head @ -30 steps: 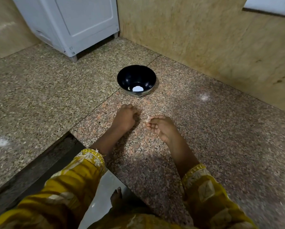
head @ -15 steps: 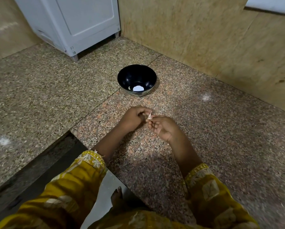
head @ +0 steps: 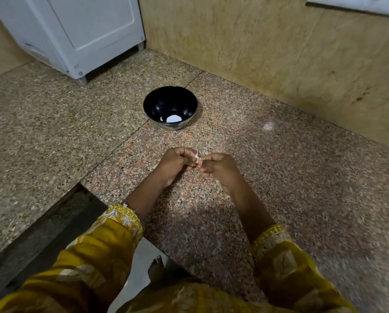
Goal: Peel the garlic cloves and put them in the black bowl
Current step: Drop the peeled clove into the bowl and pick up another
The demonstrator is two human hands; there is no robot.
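Mid-frame: my left hand (head: pixel 174 164) and right hand (head: pixel 220 169) both pinch one small pale garlic clove (head: pixel 196 158), fingers curled tight. Glossy black round bowl (head: pixel 157 105) sits above, apart. Best to peel skin gently from the tip, steadying the clove.

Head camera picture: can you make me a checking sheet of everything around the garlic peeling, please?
Surface: speckled granite slab, with two glints of light on it.
Job's things: black bowl stands upright beyond the hands, with a pale patch at its bottom that could be a clove or glare; garlic clove is held between the hands, a wisp of skin sticking up.
Clutter: nothing seen, though the speckles could hide peel.
Hands: left hand and right hand both pinch the garlic clove above the slab.
Cables: nothing seen.
Surroundings: white cabinet at the back left; beige stone wall behind; a bare foot below the slab's edge.
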